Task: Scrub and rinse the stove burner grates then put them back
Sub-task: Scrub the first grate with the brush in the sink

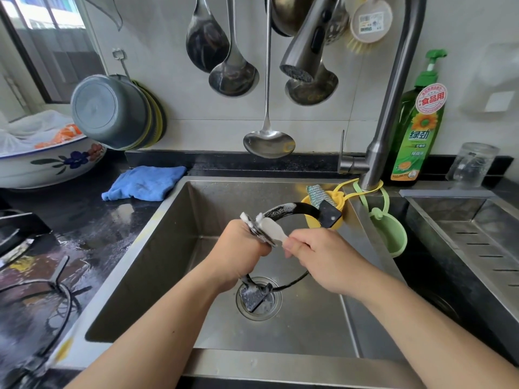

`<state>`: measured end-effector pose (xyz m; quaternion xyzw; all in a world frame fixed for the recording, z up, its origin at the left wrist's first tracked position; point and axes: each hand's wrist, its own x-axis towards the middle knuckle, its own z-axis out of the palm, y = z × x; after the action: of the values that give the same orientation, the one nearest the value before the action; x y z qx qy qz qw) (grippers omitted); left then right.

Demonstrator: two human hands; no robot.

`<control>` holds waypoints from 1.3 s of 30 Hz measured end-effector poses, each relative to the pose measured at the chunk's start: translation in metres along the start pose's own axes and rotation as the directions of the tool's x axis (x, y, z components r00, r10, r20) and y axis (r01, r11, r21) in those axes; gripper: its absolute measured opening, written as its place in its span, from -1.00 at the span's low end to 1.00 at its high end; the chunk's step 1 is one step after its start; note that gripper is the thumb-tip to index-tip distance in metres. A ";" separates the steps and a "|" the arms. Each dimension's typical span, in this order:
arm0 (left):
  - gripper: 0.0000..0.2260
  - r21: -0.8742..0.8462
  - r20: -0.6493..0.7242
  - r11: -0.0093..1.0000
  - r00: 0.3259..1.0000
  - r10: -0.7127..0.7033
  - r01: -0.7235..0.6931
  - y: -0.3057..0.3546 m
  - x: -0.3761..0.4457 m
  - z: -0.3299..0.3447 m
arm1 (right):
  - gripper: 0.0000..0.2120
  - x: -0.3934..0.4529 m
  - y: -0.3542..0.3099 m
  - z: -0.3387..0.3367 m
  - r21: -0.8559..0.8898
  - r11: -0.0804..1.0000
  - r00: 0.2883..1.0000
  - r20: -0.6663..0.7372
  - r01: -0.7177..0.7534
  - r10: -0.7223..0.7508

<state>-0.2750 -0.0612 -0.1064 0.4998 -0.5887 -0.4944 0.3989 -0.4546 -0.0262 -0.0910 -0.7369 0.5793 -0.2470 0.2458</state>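
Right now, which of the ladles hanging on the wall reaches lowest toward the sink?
The long-handled silver ladle in the middle: its bowl hangs just above the black ledge behind the sink, while the other ladles end higher up the tiles.

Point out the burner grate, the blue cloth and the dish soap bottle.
burner grate (289, 209): head view, on its soapy black ring.
blue cloth (146, 182): head view, on its folded middle.
dish soap bottle (418, 136): head view, on its label.

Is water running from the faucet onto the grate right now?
No, the faucet head shows no stream, while the hands hold the soapy grate over the sink.
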 end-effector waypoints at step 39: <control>-0.64 0.380 -0.087 0.917 0.983 0.164 -0.119 -0.006 0.003 0.002 | -0.52 -0.006 -0.025 0.019 -0.059 0.992 0.969 -0.227 -0.112 0.096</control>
<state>-0.2765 -0.0639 -0.1125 0.5506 -0.6823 -0.3131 0.3650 -0.4253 -0.0138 -0.0895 -0.6812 0.6496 -0.2944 0.1654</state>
